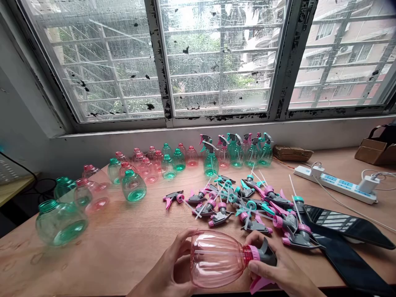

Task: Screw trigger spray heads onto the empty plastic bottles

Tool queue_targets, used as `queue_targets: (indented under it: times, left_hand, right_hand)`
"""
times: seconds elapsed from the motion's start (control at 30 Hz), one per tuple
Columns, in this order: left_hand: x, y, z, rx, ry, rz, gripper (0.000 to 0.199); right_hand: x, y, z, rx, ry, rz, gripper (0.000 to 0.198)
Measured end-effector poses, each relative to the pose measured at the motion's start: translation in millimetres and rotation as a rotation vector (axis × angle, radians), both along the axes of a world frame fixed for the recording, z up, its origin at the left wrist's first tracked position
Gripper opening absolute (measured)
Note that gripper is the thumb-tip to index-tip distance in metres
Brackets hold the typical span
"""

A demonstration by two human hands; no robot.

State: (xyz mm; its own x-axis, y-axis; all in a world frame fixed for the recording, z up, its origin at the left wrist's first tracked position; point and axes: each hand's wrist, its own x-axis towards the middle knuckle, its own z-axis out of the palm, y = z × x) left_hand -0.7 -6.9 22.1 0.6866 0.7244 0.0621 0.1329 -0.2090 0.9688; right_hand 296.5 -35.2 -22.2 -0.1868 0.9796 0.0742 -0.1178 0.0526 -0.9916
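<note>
A clear pink spray bottle (216,259) lies sideways between my hands above the table's front edge. My left hand (175,264) is wrapped around its base end. At the neck, my right hand (272,264) grips the grey and pink trigger sprayer head (254,253), whose pink collar sits on the bottle's neck. A thin straw shows through the bottle wall. Just beyond lies a loose pile of trigger sprayer heads (222,214), grey with pink or teal parts, their white straws pointing various ways.
Open-necked green bottles (133,187) and pink bottles (148,170) stand at the left and back. Several bottles with sprayers fitted (211,161) stand near the window wall. At right are a power strip (335,183), dark flat devices (349,225) and a cardboard box (375,148).
</note>
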Motion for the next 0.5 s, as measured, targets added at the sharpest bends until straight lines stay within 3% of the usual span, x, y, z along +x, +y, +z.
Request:
queue_targets:
  times: [0.2,0.37,0.5]
  left_hand:
    - [0.6,-1.9,-4.0,0.104,0.05,0.081,0.082]
    - [0.1,-1.5,-3.5,0.119,0.054,0.07,0.082]
    - [-1.5,-0.4,-4.5,0.115,0.073,0.062,0.081]
  right_hand:
    - [-0.3,-1.3,2.9,0.012,-0.028,-0.031,0.035]
    - [-1.1,-1.8,5.0,0.013,-0.075,-0.093,0.035]
    - [-0.9,-0.9,3.3,0.014,-0.056,-0.06,0.032]
